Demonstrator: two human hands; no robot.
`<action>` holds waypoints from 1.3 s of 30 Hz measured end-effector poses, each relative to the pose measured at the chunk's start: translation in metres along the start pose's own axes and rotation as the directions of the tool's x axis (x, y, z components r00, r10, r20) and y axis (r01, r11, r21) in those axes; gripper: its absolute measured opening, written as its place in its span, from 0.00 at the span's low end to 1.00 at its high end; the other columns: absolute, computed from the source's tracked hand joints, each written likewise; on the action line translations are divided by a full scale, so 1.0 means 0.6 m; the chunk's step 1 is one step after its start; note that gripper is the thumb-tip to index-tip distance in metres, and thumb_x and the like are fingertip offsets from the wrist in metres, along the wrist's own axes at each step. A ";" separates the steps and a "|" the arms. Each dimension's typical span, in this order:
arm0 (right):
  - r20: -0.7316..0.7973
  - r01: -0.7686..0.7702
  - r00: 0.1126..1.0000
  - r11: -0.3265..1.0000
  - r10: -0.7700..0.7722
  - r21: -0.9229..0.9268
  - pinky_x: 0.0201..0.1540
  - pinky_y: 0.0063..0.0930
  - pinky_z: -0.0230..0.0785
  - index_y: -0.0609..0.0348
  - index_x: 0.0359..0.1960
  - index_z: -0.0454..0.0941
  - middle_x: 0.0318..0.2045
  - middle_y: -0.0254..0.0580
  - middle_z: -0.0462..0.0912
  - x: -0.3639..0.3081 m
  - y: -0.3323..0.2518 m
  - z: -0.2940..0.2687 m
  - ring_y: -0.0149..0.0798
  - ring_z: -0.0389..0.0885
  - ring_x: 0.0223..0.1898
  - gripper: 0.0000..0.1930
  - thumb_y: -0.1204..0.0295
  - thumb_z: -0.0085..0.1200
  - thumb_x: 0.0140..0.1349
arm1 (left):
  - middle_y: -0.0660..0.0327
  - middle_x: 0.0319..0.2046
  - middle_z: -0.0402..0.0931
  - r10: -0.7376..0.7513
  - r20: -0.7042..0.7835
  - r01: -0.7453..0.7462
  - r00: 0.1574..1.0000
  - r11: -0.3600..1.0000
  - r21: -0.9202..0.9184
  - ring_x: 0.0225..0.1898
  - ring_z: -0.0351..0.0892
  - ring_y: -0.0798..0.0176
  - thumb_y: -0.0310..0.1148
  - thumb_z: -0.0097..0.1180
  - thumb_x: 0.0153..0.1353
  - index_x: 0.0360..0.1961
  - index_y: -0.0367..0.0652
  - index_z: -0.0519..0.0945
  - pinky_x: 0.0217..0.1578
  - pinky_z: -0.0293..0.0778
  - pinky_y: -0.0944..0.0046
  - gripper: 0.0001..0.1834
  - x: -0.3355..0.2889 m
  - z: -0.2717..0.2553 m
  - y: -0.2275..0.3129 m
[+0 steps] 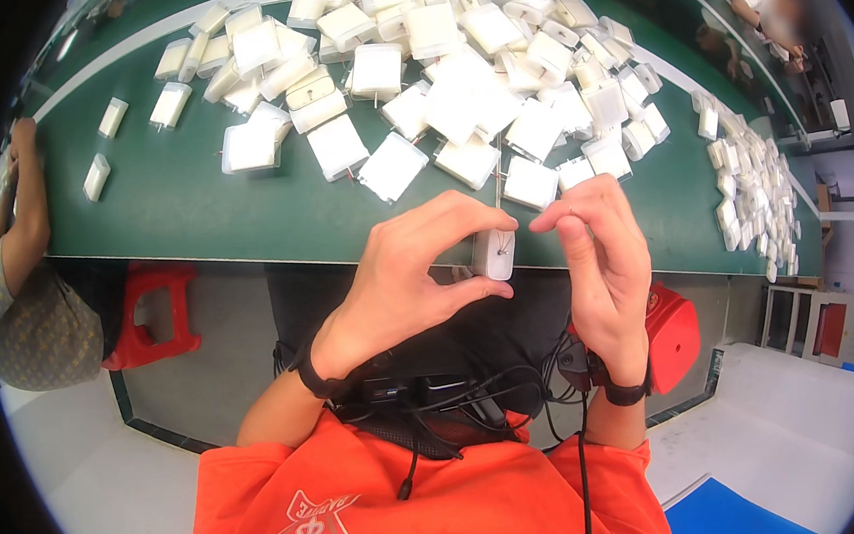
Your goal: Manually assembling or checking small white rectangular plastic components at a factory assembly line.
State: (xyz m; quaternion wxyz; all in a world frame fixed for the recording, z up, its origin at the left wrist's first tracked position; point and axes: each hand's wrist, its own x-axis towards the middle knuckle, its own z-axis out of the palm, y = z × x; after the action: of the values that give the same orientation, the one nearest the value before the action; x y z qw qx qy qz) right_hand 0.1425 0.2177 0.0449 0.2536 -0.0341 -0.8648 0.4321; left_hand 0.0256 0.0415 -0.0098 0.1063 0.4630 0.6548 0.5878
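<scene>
Between the thumb and forefinger of my left hand point(402, 269) sits a small white block point(498, 254), like a wrapped cell or module, above the table's near edge. Its small end face is turned toward me, with thin wire ends showing on it. More thin wires point(498, 183) rise from behind the block toward the pile. My right hand point(603, 273) is just right of the block, apart from it, thumb and forefinger closed in a pinch. Whatever that pinch may hold is too small to make out. Many similar white blocks point(394, 166) lie heaped beyond my hands.
The green table point(191, 200) curves across the view. A second heap of white blocks point(742, 187) lies at the right. A person's arm point(28, 198) is at the left edge, near a red stool point(155, 318). Another red stool point(673, 338) stands beside my right forearm. Cables point(546, 378) hang near my wrists.
</scene>
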 end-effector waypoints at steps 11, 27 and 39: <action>-0.136 -0.040 0.989 0.996 0.051 0.081 0.37 0.26 0.76 0.67 0.40 0.88 0.34 0.44 0.89 -0.013 -0.008 0.000 0.35 0.86 0.33 0.03 0.80 0.66 0.68 | 0.58 0.43 0.86 -0.027 0.000 0.027 1.000 1.000 0.015 0.43 0.87 0.56 0.29 0.86 0.43 0.49 0.41 0.85 0.47 0.82 0.62 0.30 -0.001 -0.001 0.003; -0.060 -0.080 0.995 0.996 0.082 0.037 0.37 0.26 0.79 0.68 0.41 0.84 0.34 0.45 0.89 -0.015 0.002 0.005 0.36 0.89 0.32 0.03 0.81 0.60 0.73 | 0.58 0.43 0.86 -0.025 0.002 0.025 1.000 1.000 0.008 0.44 0.88 0.57 0.28 0.86 0.43 0.48 0.41 0.85 0.47 0.83 0.62 0.29 -0.001 0.001 0.000; -0.050 -0.063 0.997 0.998 0.064 0.017 0.37 0.27 0.78 0.67 0.40 0.84 0.35 0.45 0.88 -0.015 0.003 0.006 0.36 0.88 0.32 0.03 0.81 0.59 0.73 | 0.59 0.43 0.86 -0.031 0.012 0.031 0.999 0.999 0.020 0.43 0.87 0.57 0.29 0.85 0.43 0.48 0.41 0.85 0.47 0.82 0.62 0.29 0.001 -0.001 0.001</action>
State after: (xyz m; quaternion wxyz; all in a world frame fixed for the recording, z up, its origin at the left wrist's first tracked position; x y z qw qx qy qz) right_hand 0.1482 0.2137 0.0384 0.2616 -0.0706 -0.8531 0.4458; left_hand 0.0253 0.0415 -0.0092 0.1147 0.4575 0.6671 0.5767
